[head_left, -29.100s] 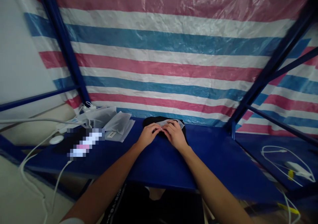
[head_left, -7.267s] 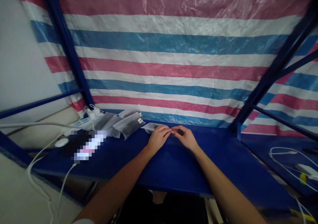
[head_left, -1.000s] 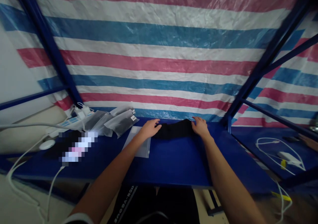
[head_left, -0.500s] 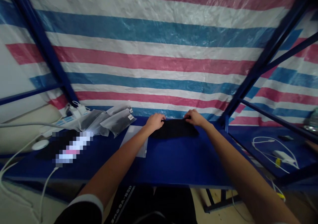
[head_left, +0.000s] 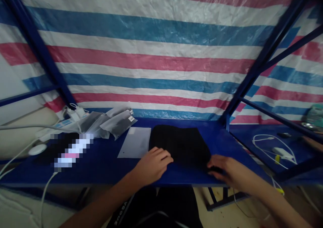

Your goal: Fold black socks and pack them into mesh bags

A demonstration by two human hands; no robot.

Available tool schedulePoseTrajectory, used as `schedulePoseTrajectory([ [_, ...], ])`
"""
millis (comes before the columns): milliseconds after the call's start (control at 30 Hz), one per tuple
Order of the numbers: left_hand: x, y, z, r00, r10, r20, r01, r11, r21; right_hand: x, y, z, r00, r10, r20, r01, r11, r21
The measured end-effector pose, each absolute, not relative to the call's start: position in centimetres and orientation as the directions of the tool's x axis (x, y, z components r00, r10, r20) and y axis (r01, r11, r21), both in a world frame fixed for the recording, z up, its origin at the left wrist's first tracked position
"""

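A black cloth (head_left: 180, 142) lies spread on the blue tabletop (head_left: 101, 167), in front of me. At its near left edge is my left hand (head_left: 157, 162), its fingers bent together over the cloth's edge; whether they grip it is hidden. My right hand (head_left: 220, 169) pinches the near right corner of the cloth between thumb and fingers. Left of the cloth lies a flat translucent bag (head_left: 135, 142) with a small mark near its lower corner.
Several clear bags (head_left: 117, 122) with small labels lie at the back left, near a power strip (head_left: 62, 124) with white plugs. A pixelated bright object (head_left: 74, 150) lies at left. Blue metal posts flank the table. Beyond the right post are a white cable and adapter (head_left: 284, 153).
Both hands have moved from the back of the table toward me, the right one also outward. The black cloth now spreads wider and nearer. The translucent bag is no longer covered by my left arm.
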State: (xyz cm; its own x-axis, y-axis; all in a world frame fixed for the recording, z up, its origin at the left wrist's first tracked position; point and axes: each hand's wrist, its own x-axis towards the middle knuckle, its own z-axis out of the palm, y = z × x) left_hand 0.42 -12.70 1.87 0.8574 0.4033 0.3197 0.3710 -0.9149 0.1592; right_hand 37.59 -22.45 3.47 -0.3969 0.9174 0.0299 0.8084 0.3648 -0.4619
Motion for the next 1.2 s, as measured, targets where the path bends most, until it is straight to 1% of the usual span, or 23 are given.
schedulePoseTrajectory([
  [100, -0.3, -14.6, -0.2, 0.861, 0.384, 0.333, 0.357, -0.923, 0.142, 36.5, -24.5, 1.4, -0.383, 0.923, 0.021, 0.834, 0.356, -0.421],
  [200, -0.7, -14.9, -1.0, 0.830, 0.410, 0.378, 0.380, -0.912, 0.155, 35.7, -24.6, 0.7, -0.370, 0.928, 0.044, 0.837, 0.354, -0.417],
  [300, -1.0, -14.3, -1.1, 0.806, 0.452, 0.382, 0.426, -0.891, 0.156, 35.0, -23.8, 0.7, -0.372, 0.926, 0.061, 0.828, 0.361, -0.429],
  [367, -1.1, -13.9, -1.0, 0.788, 0.474, 0.393, 0.447, -0.879, 0.163, 34.6, -23.3, 0.9, -0.338, 0.937, 0.086, 0.847, 0.343, -0.406],
  [467, -1.1, -13.5, -0.3, 0.761, 0.470, 0.448, 0.442, -0.880, 0.173, 33.4, -23.0, 1.6, -0.310, 0.942, 0.130, 0.864, 0.336, -0.374],
  [533, -1.1, -13.1, 0.5, 0.740, 0.470, 0.482, 0.437, -0.880, 0.186, 32.0, -23.0, 2.1, -0.336, 0.928, 0.159, 0.842, 0.372, -0.392],
  [600, -1.0, -12.0, 1.3, 0.697, 0.517, 0.497, 0.465, -0.854, 0.234, 30.1, -22.9, 2.3, -0.363, 0.910, 0.199, 0.805, 0.414, -0.425],
  [700, -0.9, -8.7, 2.2, 0.622, 0.627, 0.469, 0.507, -0.779, 0.369, 27.1, -21.9, 1.7, -0.391, 0.883, 0.260, 0.746, 0.469, -0.472],
  [767, -0.7, -5.5, 2.4, 0.596, 0.688, 0.415, 0.501, -0.722, 0.477, 25.7, -20.9, 0.8, -0.393, 0.869, 0.300, 0.709, 0.494, -0.504],
  [867, -0.4, -0.5, 2.2, 0.565, 0.772, 0.291, 0.487, -0.597, 0.637, 24.7, -19.5, -0.3, -0.378, 0.854, 0.358, 0.675, 0.519, -0.525],
  [933, -0.2, 2.1, 1.9, 0.557, 0.805, 0.202, 0.495, -0.518, 0.698, 24.2, -19.1, -0.6, -0.356, 0.851, 0.387, 0.684, 0.519, -0.513],
  [967, -0.1, 3.0, 1.7, 0.568, 0.804, 0.176, 0.507, -0.510, 0.695, 24.0, -19.1, -0.6, -0.343, 0.849, 0.401, 0.698, 0.516, -0.497],
  [1000, 0.0, 3.6, 1.6, 0.590, 0.790, 0.168, 0.522, -0.532, 0.667, 23.6, -19.1, -0.6, -0.333, 0.847, 0.415, 0.714, 0.514, -0.476],
  [1067, 0.2, 4.3, 1.3, 0.666, 0.721, 0.195, 0.534, -0.642, 0.551, 22.7, -19.1, -0.6, -0.336, 0.834, 0.438, 0.740, 0.521, -0.425],
  [1133, 0.2, 4.4, 1.1, 0.753, 0.620, 0.221, 0.496, -0.755, 0.430, 21.8, -18.9, -0.6, -0.367, 0.811, 0.455, 0.743, 0.550, -0.381],
  [1200, -0.1, 4.5, 0.9, 0.813, 0.545, 0.205, 0.449, -0.811, 0.375, 21.2, -18.7, -0.8, -0.400, 0.789, 0.466, 0.728, 0.582, -0.362],
])
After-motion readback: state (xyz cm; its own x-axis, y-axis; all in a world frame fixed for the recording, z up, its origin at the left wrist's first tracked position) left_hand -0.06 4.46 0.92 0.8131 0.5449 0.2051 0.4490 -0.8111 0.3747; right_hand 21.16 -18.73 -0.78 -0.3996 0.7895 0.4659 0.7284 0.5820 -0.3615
